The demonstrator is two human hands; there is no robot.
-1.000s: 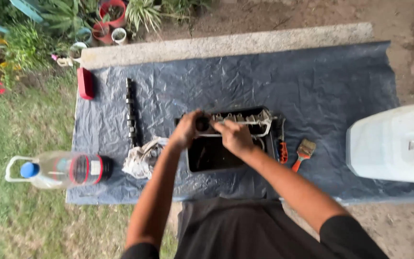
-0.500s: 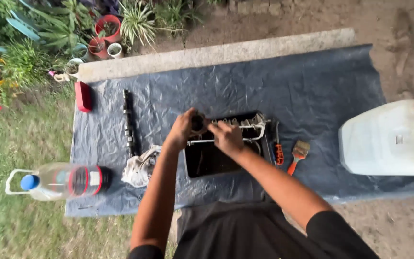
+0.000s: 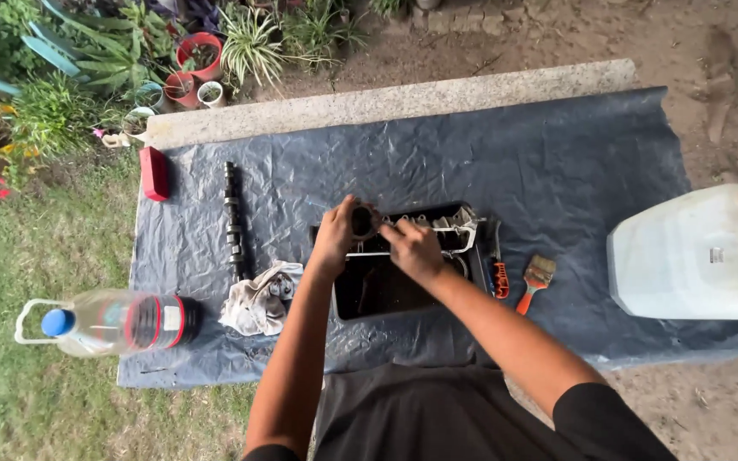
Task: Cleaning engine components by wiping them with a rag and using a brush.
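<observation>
The left hand grips a dark cylindrical part above the black tray; the right hand pinches it. A red-capped white jug sits at the right edge of the sheet, a red-banded clear bottle at the left edge.

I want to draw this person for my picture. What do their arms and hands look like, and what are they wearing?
Both arms are bare from the hands almost up to the shoulders. The left hand and right hand wear no gloves, and no rings or watch can be seen. Short black sleeves show at the bottom: the right sleeve plainly, the left sleeve just at the edge. The top is black too.
</observation>
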